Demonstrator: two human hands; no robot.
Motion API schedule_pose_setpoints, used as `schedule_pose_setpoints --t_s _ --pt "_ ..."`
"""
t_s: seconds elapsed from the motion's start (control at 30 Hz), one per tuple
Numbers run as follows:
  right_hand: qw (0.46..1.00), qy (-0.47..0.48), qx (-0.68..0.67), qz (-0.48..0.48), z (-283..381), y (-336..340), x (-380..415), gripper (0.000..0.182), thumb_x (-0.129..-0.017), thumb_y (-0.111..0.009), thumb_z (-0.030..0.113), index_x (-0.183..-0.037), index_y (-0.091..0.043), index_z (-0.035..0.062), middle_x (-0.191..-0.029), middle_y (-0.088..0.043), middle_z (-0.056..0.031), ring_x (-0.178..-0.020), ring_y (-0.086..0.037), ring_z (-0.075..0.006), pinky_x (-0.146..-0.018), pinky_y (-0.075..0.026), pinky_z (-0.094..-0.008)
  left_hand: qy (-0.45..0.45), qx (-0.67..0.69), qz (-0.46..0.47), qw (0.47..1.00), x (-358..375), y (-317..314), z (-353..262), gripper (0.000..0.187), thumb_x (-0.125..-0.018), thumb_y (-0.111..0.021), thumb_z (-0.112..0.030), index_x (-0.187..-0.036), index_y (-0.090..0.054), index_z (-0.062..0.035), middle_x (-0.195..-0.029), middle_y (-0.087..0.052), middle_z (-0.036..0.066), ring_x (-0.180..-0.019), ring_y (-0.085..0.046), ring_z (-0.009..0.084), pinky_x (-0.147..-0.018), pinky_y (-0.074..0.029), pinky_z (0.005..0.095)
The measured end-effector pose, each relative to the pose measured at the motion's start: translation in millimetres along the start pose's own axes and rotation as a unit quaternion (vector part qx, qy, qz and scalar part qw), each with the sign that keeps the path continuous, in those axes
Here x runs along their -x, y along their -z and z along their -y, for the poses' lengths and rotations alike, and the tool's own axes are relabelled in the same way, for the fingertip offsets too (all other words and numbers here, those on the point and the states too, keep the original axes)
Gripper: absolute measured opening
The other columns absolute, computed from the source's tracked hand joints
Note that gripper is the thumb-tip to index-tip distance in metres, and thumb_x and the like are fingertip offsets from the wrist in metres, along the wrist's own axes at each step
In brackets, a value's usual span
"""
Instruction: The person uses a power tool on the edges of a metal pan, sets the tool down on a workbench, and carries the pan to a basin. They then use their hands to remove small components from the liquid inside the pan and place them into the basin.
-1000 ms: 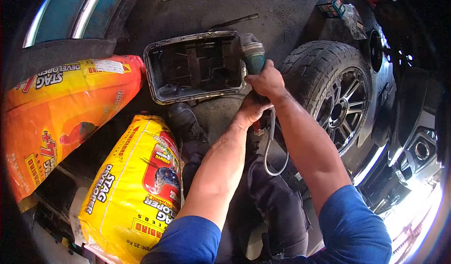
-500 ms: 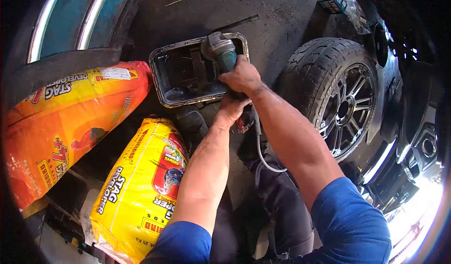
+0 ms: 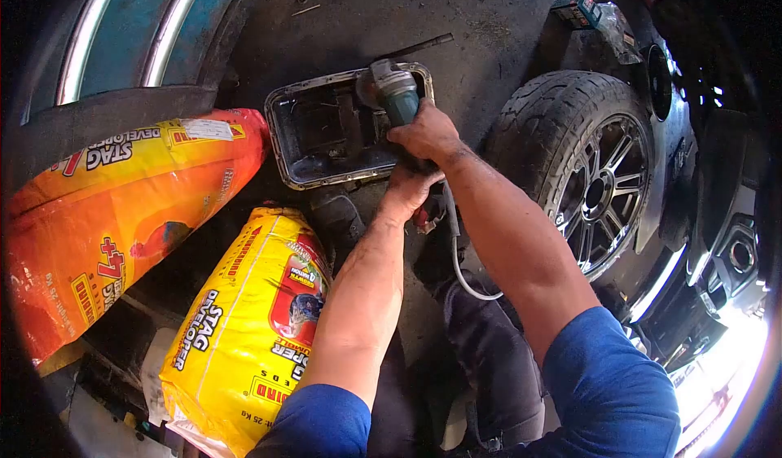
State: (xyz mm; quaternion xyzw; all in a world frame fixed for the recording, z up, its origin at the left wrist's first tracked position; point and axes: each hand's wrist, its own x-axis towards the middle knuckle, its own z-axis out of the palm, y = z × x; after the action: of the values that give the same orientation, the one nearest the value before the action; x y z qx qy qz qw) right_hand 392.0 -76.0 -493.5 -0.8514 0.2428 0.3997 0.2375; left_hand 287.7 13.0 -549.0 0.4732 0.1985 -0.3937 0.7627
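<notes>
Both my hands are wrapped round a green angle grinder. My right hand grips its body just behind the metal head. Nearer to me, my left hand holds the rear end, which its fingers mostly hide. The grinder's disc is over the right part of a rectangular metal pan on the floor, close to its far rim; whether it touches metal cannot be made out. A pale cord hangs in a curve from the grinder's rear.
An orange sack and a yellow sack lie on the left. On the right stands a wheel with its tyre. Beyond are a small box, a plastic bag and a dark rod.
The grinder head and both hands have shifted slightly right in the view, and the whole scene has moved a little the same way. Both hands keep their hold.
</notes>
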Motion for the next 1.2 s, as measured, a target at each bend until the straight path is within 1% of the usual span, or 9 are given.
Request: schedule_pose_setpoints --t_s 0.07,0.23,0.33,0.43,0.53,0.83,0.93,1.03,1.2 --pt "1.0 -0.007 0.009 0.001 -7.7 6.7 0.3 0.081 -0.076 -0.08 0.041 -0.134 -0.046 -0.0023 -0.125 -0.065 -0.0242 -0.117 -0.064 -0.0373 -0.102 -0.051 -0.0434 -0.023 -0.014 0.008 1.0 -1.0 -9.6 -3.2 0.085 -0.074 -0.086 -0.031 -0.143 -0.046 0.0005 -0.14 -0.056 0.012 -0.13 -0.05 0.0245 -0.108 -0.04 0.037" --pt "0.999 -0.041 -0.002 -0.012 -25.9 15.6 -8.3 0.085 -0.075 -0.081 0.042 -0.136 -0.043 -0.0023 -0.125 -0.065 -0.0241 -0.119 -0.063 -0.0371 -0.102 -0.05 -0.0429 -0.073 -0.022 0.036 0.996 -14.1 -25.7 -0.5 0.084 -0.074 -0.086 -0.03 -0.141 -0.047 0.0003 -0.141 -0.056 0.012 -0.129 -0.052 0.0245 -0.108 -0.04 0.0375" --pt "0.999 -0.042 -0.004 -0.023 -27.9 15.9 -15.5 0.085 -0.073 -0.081 0.043 -0.134 -0.045 -0.0039 -0.124 -0.065 -0.0258 -0.118 -0.063 -0.0382 -0.101 -0.051 -0.0428 -0.023 -0.04 0.069 0.997 -19.9 -21.6 -5.4 0.082 -0.073 -0.086 -0.028 -0.14 -0.048 0.0003 -0.138 -0.058 0.012 -0.125 -0.054 0.0251 -0.107 -0.042 0.0379" --pt "0.998 -0.04 -0.026 -0.044 -28.1 13.5 -16.2 0.086 -0.068 -0.081 0.045 -0.129 -0.05 -0.0074 -0.12 -0.065 -0.0286 -0.115 -0.064 -0.0405 -0.099 -0.051 -0.0424 0.006 -0.124 0.025 0.992 -18.1 -17.7 -10.5 0.063 -0.075 -0.085 -0.028 -0.126 -0.061 -0.0001 -0.122 -0.068 0.013 -0.116 -0.063 0.0266 -0.101 -0.048 0.0352" --pt "0.997 -0.049 -0.034 -0.051 -29.4 14.1 -15.3 0.087 -0.068 -0.081 0.044 -0.13 -0.049 -0.0075 -0.121 -0.065 -0.0283 -0.116 -0.064 -0.0402 -0.099 -0.051 -0.042 -0.048 -0.092 0.043 0.994 -26.1 -17.1 1.2 0.072 -0.073 -0.086 -0.028 -0.134 -0.056 -0.0019 -0.133 -0.062 0.01 -0.12 -0.056 0.0238 -0.104 -0.044 0.0377" --pt "0.998 -0.036 -0.025 -0.043 -29.9 7.6 -15.2 0.087 -0.069 -0.082 0.044 -0.132 -0.049 -0.0053 -0.124 -0.064 -0.0286 -0.119 -0.062 -0.0394 -0.101 -0.05 -0.0417 -0.015 -0.054 0.057 0.997 -15.0 -15.9 -2.0 0.076 -0.075 -0.084 -0.028 -0.137 -0.052 0.0002 -0.136 -0.059 0.013 -0.124 -0.054 0.0256 -0.107 -0.04 0.0376" --pt "0.999 -0.031 -0.019 -0.016 -22.7 4.4 -7.9 0.086 -0.071 -0.081 0.043 -0.134 -0.047 -0.0042 -0.125 -0.064 -0.0269 -0.119 -0.062 -0.0389 -0.102 -0.05 -0.0424 -0.05 -0.003 0.032 0.998 -10.0 -12.2 3.6 0.071 -0.075 -0.085 -0.022 -0.133 -0.052 0.0006 -0.127 -0.064 0.01 -0.118 -0.061 0.023 -0.102 -0.046 0.0353" --pt "0.999 -0.041 -0.022 -0.002 -19.7 5.4 -4.2 0.085 -0.073 -0.081 0.042 -0.136 -0.045 -0.002 -0.128 -0.064 -0.0238 -0.12 -0.063 -0.0375 -0.104 -0.05 -0.0431 -0.02 -0.046 0.025 0.998 -7.5 -10.9 3.9 0.079 -0.075 -0.085 -0.031 -0.14 -0.051 -0.0006 -0.14 -0.056 0.012 -0.128 -0.051 0.0253 -0.108 -0.039 0.0375" --pt "0.999 -0.036 -0.005 0.0 -18.8 8.0 -3.6 0.085 -0.074 -0.081 0.041 -0.136 -0.044 -0.0024 -0.129 -0.063 -0.0243 -0.121 -0.062 -0.0369 -0.104 -0.049 -0.0429 -0.044 -0.069 0.006 0.997 -6.7 -13.2 6.9 0.079 -0.076 -0.084 -0.034 -0.14 -0.05 -0.0011 -0.136 -0.06 0.011 -0.124 -0.055 0.0253 -0.106 -0.042 0.0379"
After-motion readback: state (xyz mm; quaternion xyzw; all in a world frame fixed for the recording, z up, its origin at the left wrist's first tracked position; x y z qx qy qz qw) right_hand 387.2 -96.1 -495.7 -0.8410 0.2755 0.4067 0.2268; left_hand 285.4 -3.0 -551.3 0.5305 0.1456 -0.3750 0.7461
